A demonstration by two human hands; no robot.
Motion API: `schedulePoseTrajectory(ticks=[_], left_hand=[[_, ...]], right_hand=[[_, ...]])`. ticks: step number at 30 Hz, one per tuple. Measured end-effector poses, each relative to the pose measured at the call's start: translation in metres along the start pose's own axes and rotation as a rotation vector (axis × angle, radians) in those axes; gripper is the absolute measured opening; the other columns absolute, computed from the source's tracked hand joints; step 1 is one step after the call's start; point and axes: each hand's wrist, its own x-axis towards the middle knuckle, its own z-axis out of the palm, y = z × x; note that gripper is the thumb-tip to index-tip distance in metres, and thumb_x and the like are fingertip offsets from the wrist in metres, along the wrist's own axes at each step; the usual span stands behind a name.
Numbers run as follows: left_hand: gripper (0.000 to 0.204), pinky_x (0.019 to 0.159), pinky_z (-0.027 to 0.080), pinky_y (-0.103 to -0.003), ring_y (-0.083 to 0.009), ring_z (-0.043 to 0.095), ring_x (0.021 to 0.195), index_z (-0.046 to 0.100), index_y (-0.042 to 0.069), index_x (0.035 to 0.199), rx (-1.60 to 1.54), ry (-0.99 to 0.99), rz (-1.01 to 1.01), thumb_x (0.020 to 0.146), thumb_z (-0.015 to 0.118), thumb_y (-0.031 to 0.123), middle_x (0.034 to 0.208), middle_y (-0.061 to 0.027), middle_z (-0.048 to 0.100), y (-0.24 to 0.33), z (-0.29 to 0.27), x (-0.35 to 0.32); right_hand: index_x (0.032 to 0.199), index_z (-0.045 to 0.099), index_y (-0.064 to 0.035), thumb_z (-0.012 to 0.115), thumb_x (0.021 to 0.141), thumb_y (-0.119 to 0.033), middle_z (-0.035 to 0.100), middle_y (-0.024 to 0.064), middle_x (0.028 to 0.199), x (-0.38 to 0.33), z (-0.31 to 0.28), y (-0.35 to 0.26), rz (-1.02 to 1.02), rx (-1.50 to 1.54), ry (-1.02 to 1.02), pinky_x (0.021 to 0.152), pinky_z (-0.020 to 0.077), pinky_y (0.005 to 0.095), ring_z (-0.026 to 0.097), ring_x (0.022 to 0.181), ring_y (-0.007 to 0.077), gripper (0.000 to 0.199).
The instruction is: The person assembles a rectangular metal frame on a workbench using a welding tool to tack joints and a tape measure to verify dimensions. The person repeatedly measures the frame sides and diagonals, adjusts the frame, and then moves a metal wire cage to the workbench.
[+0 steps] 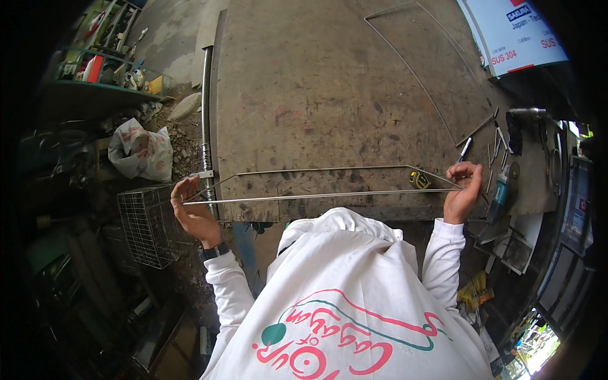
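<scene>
A long, narrow frame of thin bent metal rod (304,196) stretches across the near edge of the wooden workbench (304,95). My left hand (194,212) grips its left end, the fingers curled round the rod. At the other end, my right hand (462,193) has its thumb and fingers closed on the rod. The frame's near side runs almost straight between both hands, while its far side lies over the board. A yellow and black tape measure (419,180) sits near the right end, close to my right hand.
A second bent rod frame (411,79) lies at the bench's far right. Near the right edge are a pen (465,149), several short rods and a teal power tool (499,195). A metal pipe (206,95) borders the left side. Beyond it are a plastic bag (140,151) and wire cage (145,228).
</scene>
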Motion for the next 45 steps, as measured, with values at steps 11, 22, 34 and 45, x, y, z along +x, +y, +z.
schedulePoseTrajectory(ticks=[11,22,34,45], left_hand=[[0.053,0.101,0.052,-0.037,-0.0220,0.066,0.113,0.055,-0.003,0.143,0.135,0.160,-0.696,0.104,0.065,0.032,0.129,-0.0154,0.070,0.046,-0.034,-0.052],[0.045,0.089,0.055,-0.033,-0.0195,0.065,0.100,0.061,0.000,0.126,-0.334,0.044,-0.917,0.115,0.049,0.042,0.119,-0.0107,0.071,-0.099,-0.062,-0.042],[0.084,0.106,0.057,-0.040,-0.0334,0.066,0.126,0.026,-0.008,0.158,-0.298,-0.508,-1.488,0.112,0.039,0.062,0.151,-0.0259,0.057,-0.141,0.186,-0.051],[0.027,0.096,0.053,-0.043,-0.0314,0.069,0.106,0.078,0.006,0.114,0.664,-0.679,-0.106,0.093,0.078,0.025,0.111,-0.0154,0.072,-0.190,0.111,-0.003]], right_hand=[[0.105,0.068,-0.0026,0.060,0.106,-0.033,0.069,0.0054,0.075,-0.040,-0.061,-0.050,0.832,-0.603,-0.343,0.047,0.0457,0.0269,0.060,0.052,0.0118,0.031],[0.148,0.057,0.0025,0.063,0.108,-0.041,0.070,0.0231,0.137,0.107,0.137,0.076,-0.124,-0.884,-0.233,0.101,0.0561,0.0398,0.072,0.118,0.0296,0.059],[0.097,0.070,0.0024,0.067,0.105,-0.024,0.066,0.0054,0.074,-0.090,-0.025,0.121,0.226,-0.722,-0.474,0.068,0.0493,0.0335,0.057,0.070,0.0115,0.027],[0.100,0.073,0.0026,0.068,0.102,-0.017,0.075,0.0100,0.081,-0.264,-0.203,0.128,0.607,-0.796,0.073,0.066,0.0553,0.0343,0.069,0.070,0.0155,0.020]])
